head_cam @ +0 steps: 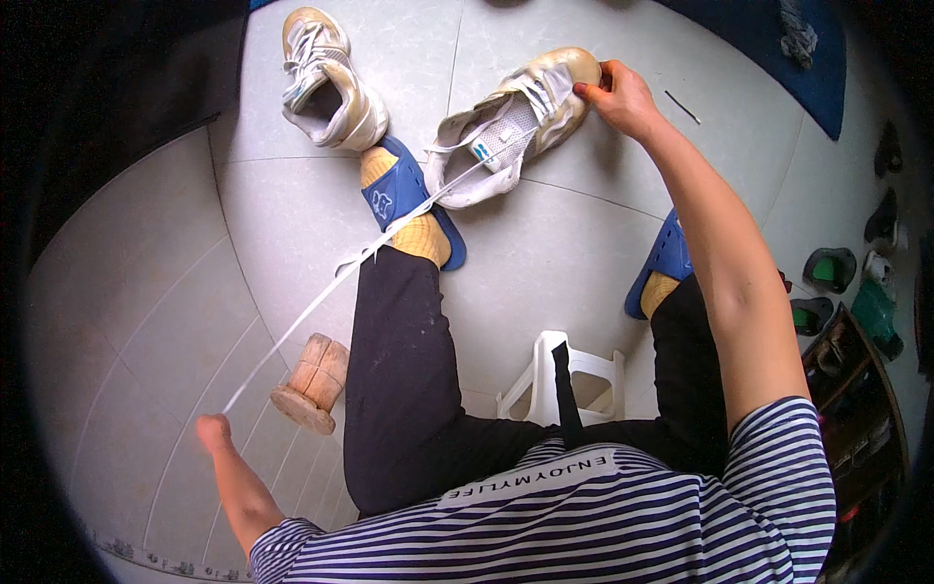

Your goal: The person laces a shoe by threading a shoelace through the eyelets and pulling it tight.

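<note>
My right hand (626,98) grips the toe of a worn white and tan sneaker (576,66), its thumb on top near the lacing. The tongue of this shoe (485,150) lies pulled back and shows a blue-green mark. Far out to the left, my left hand (214,432) is closed on the end of a white shoelace (306,312). That lace runs taut from the sneaker, across my slippered foot and past my leg. The matching sneaker (336,87) stands at the upper left with its lace threaded through and no hand on it.
Blue slippers (398,186) are on my feet. A wooden stool-like block (312,383) stands left of my leg, and a white plastic stool (543,372) is beneath me. Several shoes, including a green-lined clog (830,270), line the right side by a dark rack (854,431). A thin dark stick (682,107) lies on the tiles.
</note>
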`<state>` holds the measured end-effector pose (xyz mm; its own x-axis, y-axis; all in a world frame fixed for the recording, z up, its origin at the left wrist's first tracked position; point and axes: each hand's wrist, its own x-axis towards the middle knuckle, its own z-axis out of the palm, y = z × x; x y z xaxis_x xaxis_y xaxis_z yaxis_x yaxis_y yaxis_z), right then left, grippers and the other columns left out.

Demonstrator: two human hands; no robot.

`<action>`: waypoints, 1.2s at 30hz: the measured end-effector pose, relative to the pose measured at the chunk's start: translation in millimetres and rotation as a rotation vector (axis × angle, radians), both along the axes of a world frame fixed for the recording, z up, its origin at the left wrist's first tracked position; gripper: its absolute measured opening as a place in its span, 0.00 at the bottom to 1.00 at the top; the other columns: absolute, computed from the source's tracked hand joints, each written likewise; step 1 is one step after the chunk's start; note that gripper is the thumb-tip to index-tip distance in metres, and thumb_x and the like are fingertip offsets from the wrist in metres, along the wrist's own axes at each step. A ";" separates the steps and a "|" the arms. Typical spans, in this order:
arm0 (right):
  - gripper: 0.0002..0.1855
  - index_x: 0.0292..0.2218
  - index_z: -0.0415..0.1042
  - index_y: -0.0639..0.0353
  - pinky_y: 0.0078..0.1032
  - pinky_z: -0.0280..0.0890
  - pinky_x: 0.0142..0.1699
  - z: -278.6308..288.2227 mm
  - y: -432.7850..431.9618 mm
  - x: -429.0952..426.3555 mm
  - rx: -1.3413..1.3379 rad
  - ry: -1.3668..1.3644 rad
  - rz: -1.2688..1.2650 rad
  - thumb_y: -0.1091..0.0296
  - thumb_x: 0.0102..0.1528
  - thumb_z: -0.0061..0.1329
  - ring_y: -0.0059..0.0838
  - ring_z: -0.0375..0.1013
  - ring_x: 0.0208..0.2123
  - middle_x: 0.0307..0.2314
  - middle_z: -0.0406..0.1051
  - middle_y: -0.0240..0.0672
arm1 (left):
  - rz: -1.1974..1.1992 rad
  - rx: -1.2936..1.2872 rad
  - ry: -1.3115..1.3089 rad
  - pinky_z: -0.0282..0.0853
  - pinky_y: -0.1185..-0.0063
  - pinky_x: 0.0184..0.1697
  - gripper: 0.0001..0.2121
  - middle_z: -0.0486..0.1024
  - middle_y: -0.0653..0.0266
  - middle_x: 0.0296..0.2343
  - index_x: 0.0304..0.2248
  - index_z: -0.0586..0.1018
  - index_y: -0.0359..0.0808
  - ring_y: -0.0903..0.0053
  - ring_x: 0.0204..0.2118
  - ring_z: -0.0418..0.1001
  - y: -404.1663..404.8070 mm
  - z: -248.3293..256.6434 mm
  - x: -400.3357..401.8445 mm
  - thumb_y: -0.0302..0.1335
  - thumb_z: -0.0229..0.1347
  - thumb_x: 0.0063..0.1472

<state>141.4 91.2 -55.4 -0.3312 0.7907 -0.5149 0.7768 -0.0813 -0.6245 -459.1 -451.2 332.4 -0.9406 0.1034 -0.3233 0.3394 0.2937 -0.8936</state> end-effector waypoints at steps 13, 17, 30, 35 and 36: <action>0.28 0.39 0.68 0.67 0.28 0.64 0.39 4.6 -6.6 1.3 -0.020 0.052 -0.027 0.51 0.45 0.55 0.36 0.71 0.32 0.28 0.71 0.42 | -0.680 1.180 -1.527 0.67 0.73 0.37 0.10 0.71 0.51 0.29 0.36 0.71 0.30 0.60 0.33 0.70 409.4 -249.7 364.0 0.18 0.49 0.52; 0.27 0.38 0.68 0.67 0.28 0.64 0.39 5.0 -7.4 0.8 -0.021 0.061 -0.033 0.52 0.45 0.55 0.36 0.71 0.31 0.27 0.71 0.42 | -0.713 0.814 -1.365 0.63 0.63 0.36 0.11 0.70 0.49 0.28 0.34 0.68 0.31 0.54 0.33 0.69 438.4 -300.6 425.7 0.22 0.51 0.49; 0.25 0.38 0.68 0.67 0.27 0.62 0.34 3.2 -10.3 1.8 0.056 0.021 -0.007 0.53 0.47 0.53 0.33 0.68 0.27 0.24 0.70 0.39 | -0.034 0.700 -1.648 0.63 0.73 0.32 0.13 0.69 0.52 0.21 0.27 0.70 0.29 0.65 0.26 0.68 433.2 -272.8 370.7 0.34 0.44 0.60; 0.25 0.38 0.68 0.65 0.32 0.64 0.41 3.7 -7.7 2.5 -0.036 0.017 -0.012 0.52 0.47 0.53 0.41 0.71 0.35 0.31 0.71 0.46 | 0.579 0.992 -1.597 0.60 0.82 0.24 0.14 0.65 0.69 0.18 0.25 0.67 0.35 0.83 0.20 0.63 393.2 -174.2 304.0 0.36 0.43 0.63; 0.25 0.38 0.68 0.65 0.32 0.64 0.41 4.3 -7.9 2.9 -0.047 0.026 -0.018 0.53 0.47 0.53 0.41 0.71 0.36 0.31 0.71 0.46 | 0.653 1.082 -1.509 0.59 0.83 0.23 0.14 0.62 0.70 0.16 0.24 0.65 0.37 0.83 0.18 0.61 384.0 -149.3 288.8 0.37 0.44 0.63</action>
<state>144.3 83.3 -51.1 -0.3308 0.7722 -0.5425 0.7581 -0.1249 -0.6400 -170.3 -67.2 183.1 0.0246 0.5848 -0.8108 0.1550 0.7990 0.5810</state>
